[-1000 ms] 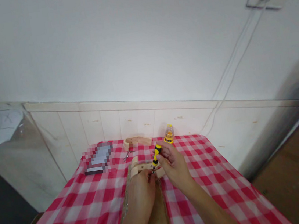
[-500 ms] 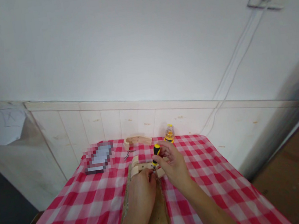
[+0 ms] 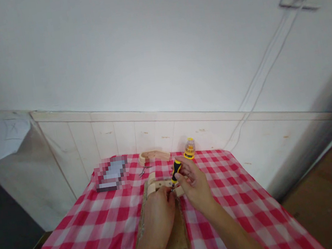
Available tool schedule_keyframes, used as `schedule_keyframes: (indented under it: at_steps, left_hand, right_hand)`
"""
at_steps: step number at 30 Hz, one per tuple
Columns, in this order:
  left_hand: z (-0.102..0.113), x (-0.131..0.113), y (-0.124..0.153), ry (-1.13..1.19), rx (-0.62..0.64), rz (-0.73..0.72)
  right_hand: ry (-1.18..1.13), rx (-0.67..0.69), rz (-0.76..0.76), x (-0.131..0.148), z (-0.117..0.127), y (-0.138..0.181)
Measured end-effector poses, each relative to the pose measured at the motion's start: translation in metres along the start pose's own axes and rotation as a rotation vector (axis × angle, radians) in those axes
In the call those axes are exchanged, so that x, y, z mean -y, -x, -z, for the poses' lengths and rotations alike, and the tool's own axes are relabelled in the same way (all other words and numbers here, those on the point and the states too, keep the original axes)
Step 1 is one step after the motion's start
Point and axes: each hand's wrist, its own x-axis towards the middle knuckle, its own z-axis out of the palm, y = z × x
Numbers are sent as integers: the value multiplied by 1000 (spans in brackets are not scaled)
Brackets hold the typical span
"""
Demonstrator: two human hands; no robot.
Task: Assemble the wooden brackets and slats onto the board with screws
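My right hand point(image 3: 196, 184) grips a yellow and black screwdriver point(image 3: 177, 169) by its handle. The tool leans with its tip down against a pale wooden piece point(image 3: 163, 184) that has dark holes or screw heads in it. My left hand point(image 3: 160, 210) is closed, thumb and fingertips pinched at the screwdriver's tip; whatever lies between them is hidden. Curved wooden ends stick up on the left of the wooden piece, and a short block point(image 3: 179, 191) shows at its right. Underneath lies a worn brown board point(image 3: 179, 242), partly covered by my left hand and forearm.
A second curved wooden piece point(image 3: 155, 156) lies at the table's back edge. A clear, yellow-capped container point(image 3: 189, 149) stands to its right. Small metal tools point(image 3: 144, 170) and a blurred-out flat device point(image 3: 113, 175) are at the left. A red-and-white checked cloth point(image 3: 227, 206) covers the table.
The view has shifted slightly. The screwdriver's handle leans a little more to the right, and my right-hand fingers have shifted on it. My left hand keeps its place.
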Motion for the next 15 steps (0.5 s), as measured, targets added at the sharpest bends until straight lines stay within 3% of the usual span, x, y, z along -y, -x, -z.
schedule_keyframes:
  at_steps: [15]
  left_hand:
    - [2, -1, 0, -5, -1, -2]
  right_hand:
    - [99, -62, 29, 7, -1, -3]
